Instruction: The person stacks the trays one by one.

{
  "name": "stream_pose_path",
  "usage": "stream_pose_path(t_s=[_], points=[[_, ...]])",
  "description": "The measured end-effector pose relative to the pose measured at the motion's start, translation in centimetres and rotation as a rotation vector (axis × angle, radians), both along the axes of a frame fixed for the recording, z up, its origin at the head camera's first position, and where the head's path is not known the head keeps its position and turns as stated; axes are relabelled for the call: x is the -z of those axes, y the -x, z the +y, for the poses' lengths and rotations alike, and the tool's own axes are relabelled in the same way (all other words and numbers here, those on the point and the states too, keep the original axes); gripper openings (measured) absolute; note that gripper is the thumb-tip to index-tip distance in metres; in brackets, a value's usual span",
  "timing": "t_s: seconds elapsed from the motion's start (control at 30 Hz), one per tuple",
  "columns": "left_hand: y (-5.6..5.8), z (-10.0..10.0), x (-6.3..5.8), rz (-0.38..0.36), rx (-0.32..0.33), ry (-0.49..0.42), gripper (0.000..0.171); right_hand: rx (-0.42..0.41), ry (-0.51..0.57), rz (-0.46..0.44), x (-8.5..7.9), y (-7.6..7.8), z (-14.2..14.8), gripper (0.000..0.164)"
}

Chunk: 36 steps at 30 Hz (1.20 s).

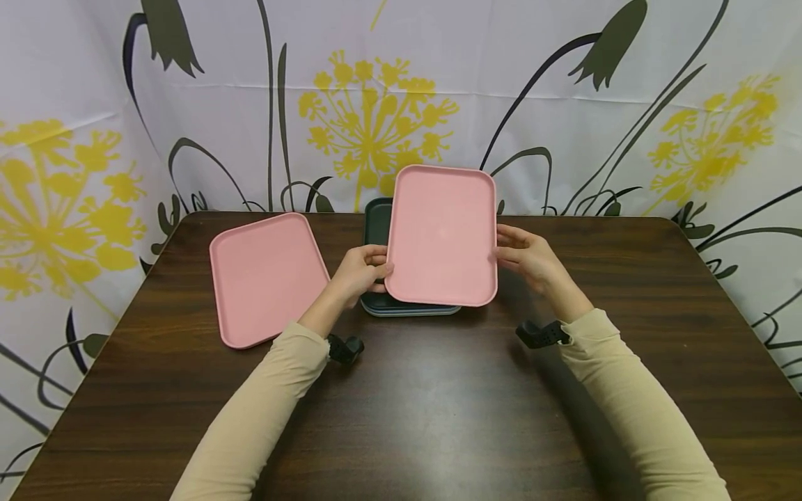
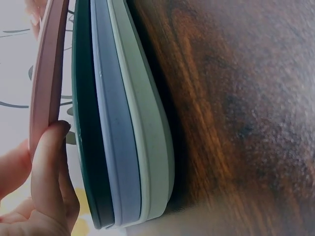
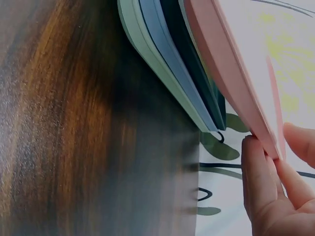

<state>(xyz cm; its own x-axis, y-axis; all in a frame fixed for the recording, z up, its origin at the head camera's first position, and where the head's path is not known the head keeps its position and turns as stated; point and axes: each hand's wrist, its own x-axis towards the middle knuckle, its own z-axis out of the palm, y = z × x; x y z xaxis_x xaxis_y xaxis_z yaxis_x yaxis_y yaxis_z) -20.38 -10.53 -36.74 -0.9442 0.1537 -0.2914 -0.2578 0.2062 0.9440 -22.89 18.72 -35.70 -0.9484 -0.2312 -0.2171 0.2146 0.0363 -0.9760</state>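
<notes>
Between both hands a pink rectangular tray (image 1: pixel 441 236) is held up, slightly tilted, over a stack of trays. At its left edge my left hand (image 1: pixel 360 270) grips the rim between thumb and fingers. My right hand (image 1: pixel 529 259) pinches the opposite rim. Beneath, partly hidden by the held tray, lies a dark green tray (image 1: pixel 377 226). Under that, the left wrist view shows a blue tray (image 2: pixel 118 128) and, lowest, a pale green tray (image 2: pixel 153 132). A gap separates the pink tray from the stack there.
Another pink tray (image 1: pixel 269 278) lies turned at an angle on the left of the dark wooden table (image 1: pixel 438 417), its near right corner by the left forearm. Behind the table's far edge hangs a white curtain (image 1: pixel 476 56) with yellow and dark green flowers.
</notes>
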Motion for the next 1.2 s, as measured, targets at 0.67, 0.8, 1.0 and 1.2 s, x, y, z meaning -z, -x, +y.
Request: stream_pose_path(t_s=[0.67,0.8,1.0,1.2], points=[[0.1,-0.7,0.0,0.041,0.04,-0.008,0.064,0.068,0.024,-0.014,-0.3,-0.1,-0.9,0.067],[0.2,-0.7,-0.1,0.047,0.017,-0.003,0.063,0.067,0.024,-0.015,-0.3,0.0,-1.1,0.066],[0.3,-0.6,-0.2,0.048,-0.014,0.045,0.06,0.062,0.016,-0.02,-0.2,0.1,-1.4,0.065],[0.3,-0.6,-0.1,0.064,-0.077,0.024,0.049,0.06,0.009,-0.026,-0.1,0.1,-1.6,0.064]])
